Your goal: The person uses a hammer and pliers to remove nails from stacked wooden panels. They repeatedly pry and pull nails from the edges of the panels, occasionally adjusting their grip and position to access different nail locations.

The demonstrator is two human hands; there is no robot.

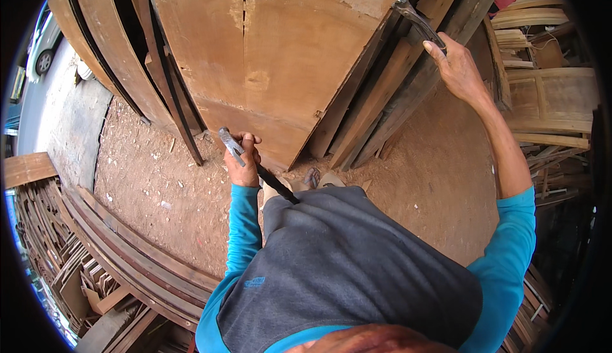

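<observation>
Head view, left hand: the left hand (243,159) is clenched around a hammer (275,180), close to its metal head.
Hammer: the silver head pokes out above the left fist; the black handle slants out below it, toward the person's grey shirt (344,251).
Right hand: the right hand (456,66), farther out and higher than the left, grasps the handle of a metal tool (415,20), its thumb lying along the grip.
Metal tool: it points up and leftward from the right hand, its tip at the panel's edge — whether it touches, I cannot tell; its exact kind is unclear too.
Wooden panel: a large brown wooden panel (287,53) leans between and beyond the 2 hands, with a dark, chipped seam.
Boards near the right hand: long boards (390,92) slope just below and left of it.
Boards left of the left hand: tall curved-looking planks (105,28) stand well apart from it.
Floor: brown ground (153,184), strewn with chips, spreads below and left of the left hand.
Right side: pale wooden pieces (549,101) are stacked beyond the right forearm.
Far left: a parked-looking car (44,50) — well away from both hands.
</observation>
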